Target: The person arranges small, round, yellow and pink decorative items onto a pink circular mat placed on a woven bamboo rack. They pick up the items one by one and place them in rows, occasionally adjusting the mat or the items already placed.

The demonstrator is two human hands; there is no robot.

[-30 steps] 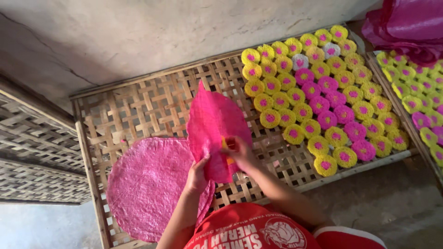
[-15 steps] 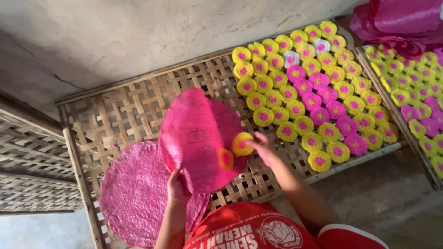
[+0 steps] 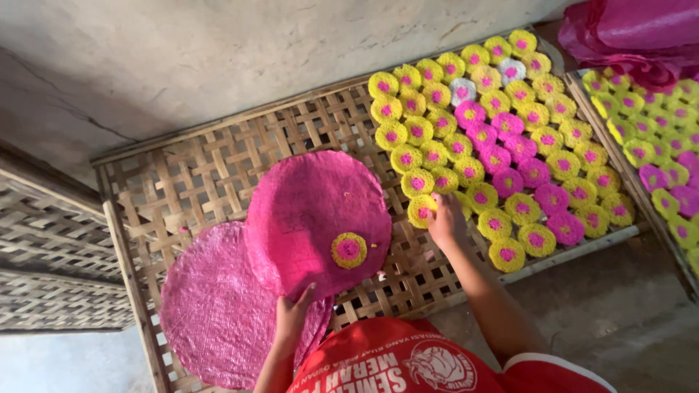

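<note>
- Your left hand [image 3: 293, 314] pinches the near edge of the pink disc [image 3: 318, 218], thumb on top, fingers under, holding it tilted above the rack [image 3: 218, 164].
- One yellow puck [image 3: 349, 249] with a pink centre sits on that disc, near its lower right rim.
- Your right hand [image 3: 445, 222] is out at the edge of the laid rows, fingers curled down on a second yellow puck [image 3: 422, 211]; from here it looks like a light pinch, though the fingertips hide the contact.
- That puck sits at the near left corner of the block of pucks [image 3: 502, 145], just beside its neighbours and touching them.
- Reading the step: you're setting pucks from the disc into the rows, one at a time.
- The next move, as I judge it, calls for a clean release without nudging the row, then a reach back to the puck on the disc, which lies between your two hands.
- Keep the disc level enough; tilted, that puck could slide off.
- A second pink disc [image 3: 218, 313] lies flat on the rack under the held one.
</note>
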